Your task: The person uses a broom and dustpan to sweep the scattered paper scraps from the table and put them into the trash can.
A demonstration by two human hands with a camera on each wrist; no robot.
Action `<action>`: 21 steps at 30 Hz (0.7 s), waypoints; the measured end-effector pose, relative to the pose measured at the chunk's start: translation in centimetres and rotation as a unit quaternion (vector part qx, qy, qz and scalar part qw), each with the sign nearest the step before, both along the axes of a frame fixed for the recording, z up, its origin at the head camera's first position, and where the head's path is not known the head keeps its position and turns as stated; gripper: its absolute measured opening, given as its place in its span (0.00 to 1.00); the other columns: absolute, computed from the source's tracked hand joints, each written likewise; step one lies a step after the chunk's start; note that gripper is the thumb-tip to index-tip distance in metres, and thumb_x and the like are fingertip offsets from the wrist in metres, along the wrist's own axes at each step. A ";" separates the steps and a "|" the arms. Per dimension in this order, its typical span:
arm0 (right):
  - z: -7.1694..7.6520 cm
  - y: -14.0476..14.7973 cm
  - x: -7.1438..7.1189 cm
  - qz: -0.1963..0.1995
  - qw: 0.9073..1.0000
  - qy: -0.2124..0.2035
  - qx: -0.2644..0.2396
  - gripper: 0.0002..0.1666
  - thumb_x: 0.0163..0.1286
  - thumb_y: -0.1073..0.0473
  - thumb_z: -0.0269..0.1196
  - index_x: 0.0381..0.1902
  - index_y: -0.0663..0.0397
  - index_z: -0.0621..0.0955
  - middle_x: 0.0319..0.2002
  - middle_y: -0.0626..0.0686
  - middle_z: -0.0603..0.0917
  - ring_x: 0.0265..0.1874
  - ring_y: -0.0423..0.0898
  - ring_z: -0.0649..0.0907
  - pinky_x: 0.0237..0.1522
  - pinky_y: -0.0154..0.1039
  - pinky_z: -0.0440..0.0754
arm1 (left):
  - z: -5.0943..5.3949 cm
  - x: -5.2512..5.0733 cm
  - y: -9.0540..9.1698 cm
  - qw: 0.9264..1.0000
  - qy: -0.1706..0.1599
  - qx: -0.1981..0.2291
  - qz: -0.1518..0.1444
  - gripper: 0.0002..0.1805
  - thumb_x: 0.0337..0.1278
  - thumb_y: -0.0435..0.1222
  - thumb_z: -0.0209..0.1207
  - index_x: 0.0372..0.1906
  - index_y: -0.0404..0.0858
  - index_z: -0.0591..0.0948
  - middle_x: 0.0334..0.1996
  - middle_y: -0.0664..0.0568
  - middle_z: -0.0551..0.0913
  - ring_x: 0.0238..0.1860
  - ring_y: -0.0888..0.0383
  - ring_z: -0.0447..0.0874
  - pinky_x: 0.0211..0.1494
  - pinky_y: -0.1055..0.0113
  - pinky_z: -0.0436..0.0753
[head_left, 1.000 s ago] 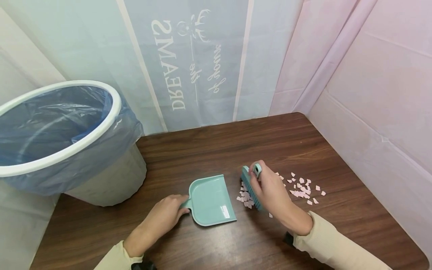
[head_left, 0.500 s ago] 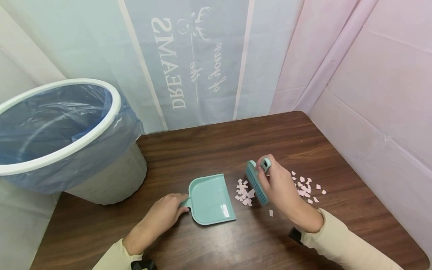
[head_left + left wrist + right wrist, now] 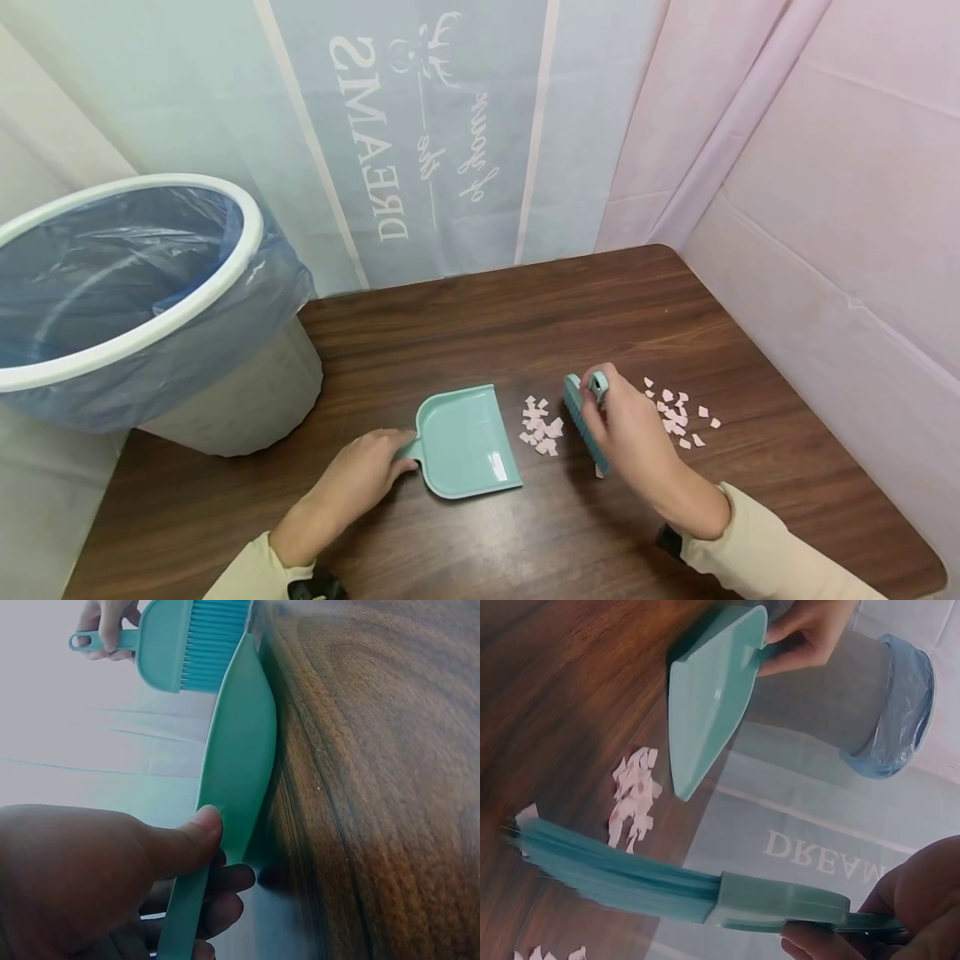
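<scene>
My left hand (image 3: 365,471) grips the handle of a teal dustpan (image 3: 467,446), which lies on the table with its straight edge facing right. In the left wrist view, the thumb (image 3: 196,836) presses on top of the handle and fingers curl beneath. My right hand (image 3: 637,433) holds a small teal hand brush (image 3: 780,900) by its handle, bristles (image 3: 615,870) down on the table. Between the brush and dustpan lies a small pile of paper scraps (image 3: 542,427). One scrap (image 3: 526,817) touches the bristle tips. More scraps (image 3: 678,417) lie scattered to the right of the brush.
A trash bin (image 3: 247,392) with a white rim and blue bag stands on the left of the brown wooden table (image 3: 480,325). A printed cloth (image 3: 450,150) hangs behind the table, and a pale covering (image 3: 847,208) borders the right side.
My right hand swept the brush from beside the near pile, lifted it rightward, and set it down on a stray scrap. The left hand and dustpan stayed still.
</scene>
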State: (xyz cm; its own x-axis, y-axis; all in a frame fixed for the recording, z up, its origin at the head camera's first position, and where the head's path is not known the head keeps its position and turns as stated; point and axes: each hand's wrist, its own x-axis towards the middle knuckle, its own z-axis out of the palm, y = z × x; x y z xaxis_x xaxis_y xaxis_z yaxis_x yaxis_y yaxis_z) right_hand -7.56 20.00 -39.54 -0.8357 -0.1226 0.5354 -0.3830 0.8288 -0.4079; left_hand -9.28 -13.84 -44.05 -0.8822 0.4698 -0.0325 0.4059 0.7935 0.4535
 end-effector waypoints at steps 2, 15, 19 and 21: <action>-0.3 -0.3 -0.1 0.005 1.000 0.006 -0.005 0.12 0.62 0.75 0.64 0.40 0.59 0.75 0.25 0.49 0.75 0.20 0.38 0.72 0.18 0.34 0.72 | 0.1 0.1 0.0 1.000 -0.004 -0.001 0.003 0.18 0.59 0.34 0.69 0.54 0.34 0.85 0.47 0.45 0.88 0.51 0.48 0.87 0.51 0.54 0.86; -0.6 -1.7 -1.8 0.028 0.997 0.054 -0.045 0.12 0.63 0.76 0.62 0.41 0.62 0.73 0.31 0.54 0.80 0.24 0.43 0.80 0.22 0.38 0.81 | 0.0 0.1 0.0 1.000 0.000 -0.002 0.003 0.18 0.59 0.34 0.70 0.54 0.34 0.85 0.44 0.47 0.88 0.49 0.49 0.87 0.49 0.55 0.86; 0.0 -1.2 -1.6 0.016 0.998 0.050 -0.031 0.13 0.63 0.76 0.62 0.41 0.61 0.73 0.31 0.54 0.80 0.23 0.45 0.79 0.21 0.41 0.79 | 0.1 0.1 0.0 1.000 -0.002 -0.001 0.001 0.19 0.59 0.34 0.70 0.54 0.33 0.85 0.45 0.46 0.88 0.49 0.48 0.87 0.49 0.54 0.86; 0.1 -0.9 -1.3 0.008 0.999 0.049 -0.018 0.12 0.63 0.75 0.62 0.41 0.62 0.73 0.30 0.54 0.78 0.22 0.44 0.76 0.20 0.40 0.77 | 0.2 0.1 0.0 1.000 -0.002 0.001 0.000 0.19 0.58 0.34 0.70 0.55 0.33 0.85 0.45 0.46 0.88 0.49 0.48 0.87 0.49 0.54 0.86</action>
